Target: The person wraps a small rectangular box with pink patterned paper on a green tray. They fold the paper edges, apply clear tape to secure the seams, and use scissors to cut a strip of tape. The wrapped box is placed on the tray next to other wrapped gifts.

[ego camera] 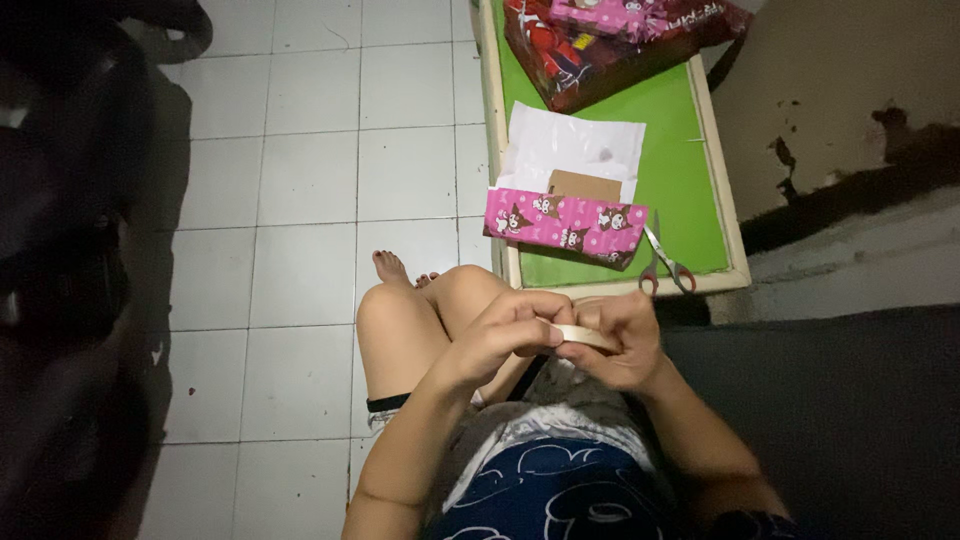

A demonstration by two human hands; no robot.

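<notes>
Far left of the head view: a dark, unlit mass, details not discernible. Next to it lies the white tiled floor (300, 180). The person's bare knee (400, 310) rises over the tiles, with a foot (390, 265) resting on the floor beyond it.

Centre, above the lap: the left hand (505, 335) is curled, fingertips pinched against the near edge of a roll of tape (585, 335). The roll is pale, flat-sided, and held between both hands, just in front of the table edge. The right hand (625, 345) grasps the roll from the other side, fingers wrapped over its top and thumb beneath. Both hands touch the roll and each other.

Beyond the hands: a low table (690, 150) with a green top and pale rim. On its near part sits a box partly covered in pink patterned wrapping paper (565, 225), brown cardboard showing on top, white paper (575, 145) spread under and behind it. Just right of the box lie scissors (662, 262) with red handles, blades pointing away. At the table's far end lies a red and pink bundle (600, 40).

Right: a stained wall and a dark surface.
</notes>
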